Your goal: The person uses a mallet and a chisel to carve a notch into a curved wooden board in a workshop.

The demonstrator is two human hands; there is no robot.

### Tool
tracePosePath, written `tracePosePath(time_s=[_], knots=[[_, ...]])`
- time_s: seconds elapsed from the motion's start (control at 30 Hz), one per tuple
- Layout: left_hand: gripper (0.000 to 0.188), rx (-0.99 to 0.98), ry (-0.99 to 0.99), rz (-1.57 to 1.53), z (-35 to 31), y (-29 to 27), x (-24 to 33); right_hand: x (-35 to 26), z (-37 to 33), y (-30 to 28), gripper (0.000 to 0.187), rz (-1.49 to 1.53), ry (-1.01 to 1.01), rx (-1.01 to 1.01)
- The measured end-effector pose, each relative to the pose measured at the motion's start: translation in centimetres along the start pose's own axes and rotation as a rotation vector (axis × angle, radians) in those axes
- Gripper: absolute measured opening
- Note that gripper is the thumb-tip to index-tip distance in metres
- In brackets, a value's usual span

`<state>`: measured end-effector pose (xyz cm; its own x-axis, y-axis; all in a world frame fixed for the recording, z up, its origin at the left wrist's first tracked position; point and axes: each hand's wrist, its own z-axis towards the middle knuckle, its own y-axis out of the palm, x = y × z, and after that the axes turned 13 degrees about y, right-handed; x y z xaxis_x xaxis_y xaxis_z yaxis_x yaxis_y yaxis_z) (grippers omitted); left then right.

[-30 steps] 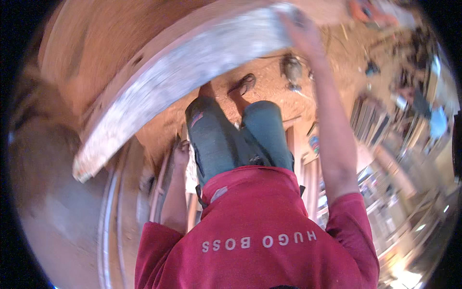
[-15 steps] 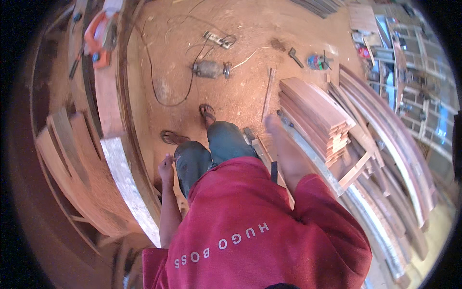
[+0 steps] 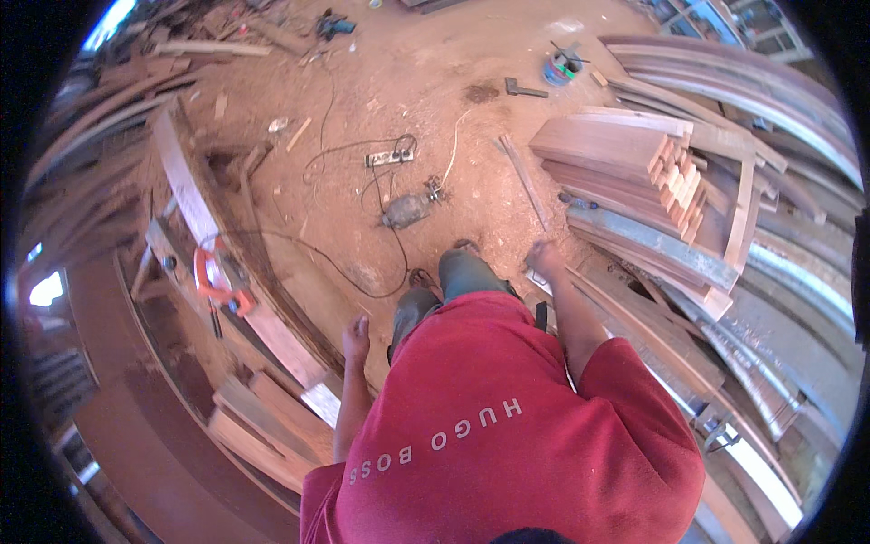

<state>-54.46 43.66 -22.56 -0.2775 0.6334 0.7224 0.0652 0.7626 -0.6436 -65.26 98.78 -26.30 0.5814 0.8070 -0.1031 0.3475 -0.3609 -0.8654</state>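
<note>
1. Plank (image 3: 283,343) on your left, long and pinkish, slants along the left of your body; its near end is beside your left forearm.
2. Your left hand (image 3: 357,339) hangs near it, apart, fingers curled and nothing seen in them; how tightly, I cannot tell.
3. Your right hand (image 3: 546,259) is over the end of a long wooden strip (image 3: 627,319). Its fingers look bent; I cannot tell how far open they are or whether they grip anything.
4. An orange power tool (image 3: 220,283) sits on the plank.
5. In the way, a dark cord (image 3: 405,261) loops over the floor (image 3: 385,77) just ahead of your feet (image 3: 421,279), by a grey motor (image 3: 407,211) and a power strip (image 3: 390,159).
6. Stacked boards (image 3: 598,143) stand ahead of your right hand.
7. Pale capital letters cross your red shirt (image 3: 507,363).
8. A blue tub (image 3: 559,72), farther off, has dark sticks at its top; its contents are unclear.
</note>
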Motion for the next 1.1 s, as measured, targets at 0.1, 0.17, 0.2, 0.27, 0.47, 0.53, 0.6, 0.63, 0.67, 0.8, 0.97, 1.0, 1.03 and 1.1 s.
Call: tracePosePath(time_s=[0.1, 0.17, 0.2, 0.27, 0.47, 0.53, 0.6, 0.63, 0.67, 0.8, 0.97, 1.0, 1.03, 1.1], knots=[[0.038, -0.083, -0.291, -0.094, -0.1, -0.2, -3.8, 3.4, -2.8, 5.4, 0.035, 0.002, -0.110, -0.224], [0.039, -0.234, -0.305, 0.034, 0.5, 0.0, -4.6, 5.3, -1.9, 6.3, 0.033, 0.132, -0.041, -0.242], [0.040, -0.278, -0.234, 0.078, 1.1, 0.1, -4.5, 6.1, -0.8, 6.0, 0.032, 0.138, 0.098, -0.323], [0.041, -0.348, -0.237, 0.183, 3.5, 0.6, -3.0, 7.3, 3.3, 4.5, 0.034, 0.175, 0.155, -0.432], [0.037, -0.232, -0.412, -0.124, 18.9, 6.1, 9.6, 4.4, 25.0, -0.3, 0.034, 0.182, 0.227, -0.384], [0.035, -0.147, -0.501, -0.167, 25.7, 11.4, 14.7, 1.9, 35.7, -0.8, 0.035, 0.168, 0.213, -0.312], [0.034, -0.174, -0.536, -0.219, 30.1, 16.3, 19.0, -1.1, 46.9, -0.3, 0.035, 0.220, 0.180, -0.310], [0.033, -0.207, -0.532, -0.253, 31.4, 18.6, 20.3, -2.5, 51.8, 0.1, 0.036, 0.244, 0.183, -0.312], [0.034, -0.326, -0.528, -0.279, 32.2, 20.8, 21.3, -4.0, 57.2, 0.8, 0.040, 0.227, 0.103, -0.274], [0.034, -0.476, -0.406, 0.023, 31.1, 24.9, 22.1, -9.9, 77.9, 4.4, 0.046, 0.016, 0.046, -0.202], [0.023, -0.763, -0.314, 0.289, 28.4, 24.1, 22.7, -14.6, 97.3, 9.7, 0.065, -0.293, 0.074, -0.247], [0.024, -0.623, -0.785, 0.129, 28.3, 24.4, 23.3, -14.9, 99.5, 11.2, 0.068, -0.304, 0.063, -0.180], [0.024, -0.573, -0.939, 0.094, 28.4, 24.8, 23.9, -15.0, 101.2, 12.5, 0.070, -0.308, 0.039, -0.099], [0.024, -0.506, -1.137, 0.058, 29.0, 26.1, 25.1, -14.8, 103.7, 14.7, 0.071, -0.397, -0.009, -0.002]])
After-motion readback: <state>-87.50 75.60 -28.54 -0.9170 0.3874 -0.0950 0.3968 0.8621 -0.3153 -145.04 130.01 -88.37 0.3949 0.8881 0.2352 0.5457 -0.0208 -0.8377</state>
